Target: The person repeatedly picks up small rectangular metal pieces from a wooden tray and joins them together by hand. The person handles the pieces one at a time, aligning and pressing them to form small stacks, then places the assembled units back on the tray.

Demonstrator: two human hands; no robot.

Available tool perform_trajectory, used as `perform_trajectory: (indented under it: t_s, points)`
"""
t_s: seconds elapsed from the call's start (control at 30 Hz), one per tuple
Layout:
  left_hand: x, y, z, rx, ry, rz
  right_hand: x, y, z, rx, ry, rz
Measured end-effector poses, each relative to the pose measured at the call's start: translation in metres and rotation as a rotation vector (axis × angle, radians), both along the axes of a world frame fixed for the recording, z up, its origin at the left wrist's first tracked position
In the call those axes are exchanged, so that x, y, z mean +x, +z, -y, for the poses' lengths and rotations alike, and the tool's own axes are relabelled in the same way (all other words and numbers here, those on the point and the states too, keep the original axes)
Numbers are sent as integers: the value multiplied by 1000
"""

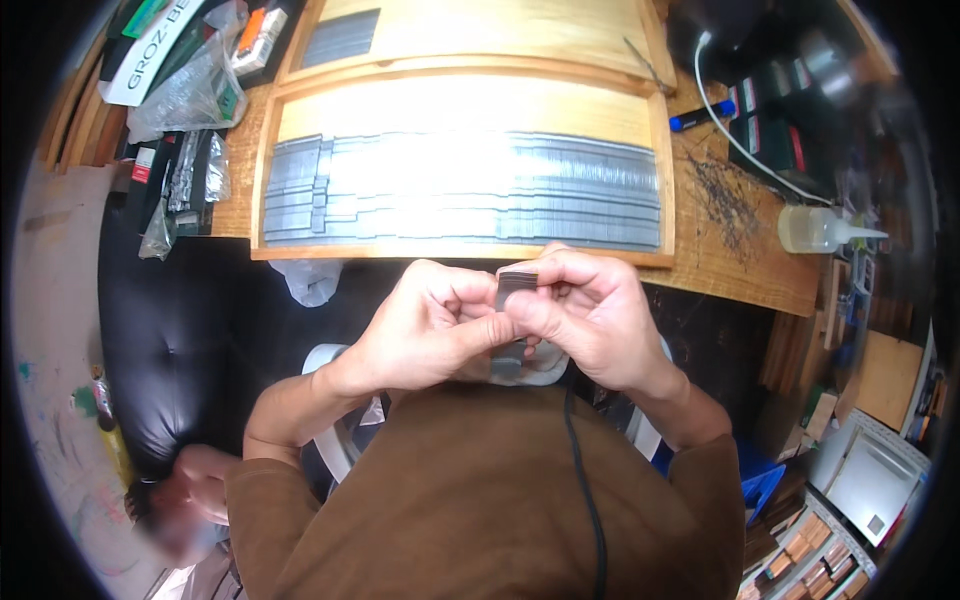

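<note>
Close in front of my chest, both hands hold a small stack of thin, dark grey metal plates (515, 287). My right hand (597, 318) pinches the stack between thumb and fingers on its right side. On the other side, the closed fingers of my left hand (425, 325) grip it, with the thumb below. Fingers cover most of the stack's lower part. Just beyond my hands, a shallow wooden tray (460, 256) lies on the table, with many thin grey metal pieces (420, 195) packed in rows. Glare washes out its middle.
Behind it lies a second wooden tray (480, 35) with a grey metal block. A blue marker (702, 116), white cable (740, 145) and squeeze bottle (815, 230) are at right. Plastic bags (190, 100) and boxes crowd the left. Another person (195, 490) is at lower left by a black sofa (160, 340).
</note>
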State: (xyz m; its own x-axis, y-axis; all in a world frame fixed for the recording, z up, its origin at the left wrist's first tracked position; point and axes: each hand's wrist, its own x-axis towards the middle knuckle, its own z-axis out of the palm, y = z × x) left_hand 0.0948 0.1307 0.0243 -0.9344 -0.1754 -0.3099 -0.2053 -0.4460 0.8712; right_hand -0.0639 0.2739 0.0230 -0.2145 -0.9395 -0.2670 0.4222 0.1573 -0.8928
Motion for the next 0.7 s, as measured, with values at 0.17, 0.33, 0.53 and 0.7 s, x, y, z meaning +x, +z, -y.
perform_trajectory:
  t_s: [0.17,0.33,0.53,0.7]
  points:
    - [-31,29,23,-437,146,-131,-26,19,52,-348,-175,-412]
    - [-73,12,87,-544,105,-243,-78,24,106,-359,-75,-531]
    - [-112,-10,136,-950,209,-445,-114,23,145,-538,-75,-891]
    - [-114,-29,140,-757,112,-288,-114,-7,152,-424,-129,-787]
